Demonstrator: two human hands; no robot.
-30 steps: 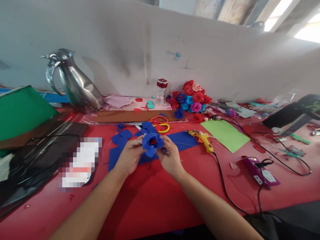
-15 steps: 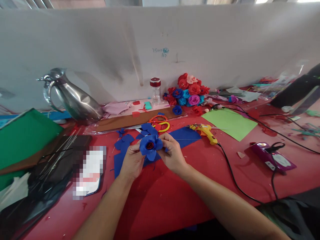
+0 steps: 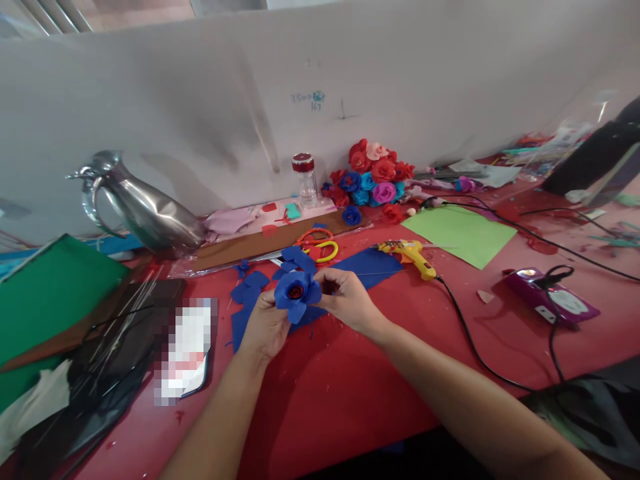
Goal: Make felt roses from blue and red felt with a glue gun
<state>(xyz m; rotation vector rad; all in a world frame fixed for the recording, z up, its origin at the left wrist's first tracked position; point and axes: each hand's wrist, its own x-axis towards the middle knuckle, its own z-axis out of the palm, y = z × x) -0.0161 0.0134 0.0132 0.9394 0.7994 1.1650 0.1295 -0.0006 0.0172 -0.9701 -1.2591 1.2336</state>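
A blue paper flower (image 3: pixel 297 295) with a dark red centre faces me above the table, between both hands. My left hand (image 3: pixel 267 327) is closed around its underside from the left, its fingertips partly hidden behind the petals. On the right, my right hand (image 3: pixel 353 300) pinches the edge of a petal between thumb and fingers. Blue sheet material (image 3: pixel 370 268) lies behind and beneath the hands, with cut blue petals (image 3: pixel 249 288) to the left. Just beyond the flower are scissors with an orange and yellow handle (image 3: pixel 327 251).
A yellow glue gun (image 3: pixel 413 257) lies to the right, its black cord running to a purple power box (image 3: pixel 553 298). Behind stand a bunch of paper flowers (image 3: pixel 383 170), a glass jar (image 3: pixel 306 183) and a steel jug (image 3: pixel 145 207). A phone (image 3: pixel 187 350) lies at left.
The flower has turned slightly between my hands and shifted a little left. My right hand's fingers have moved along the petal edge. The whole view has tilted slightly.
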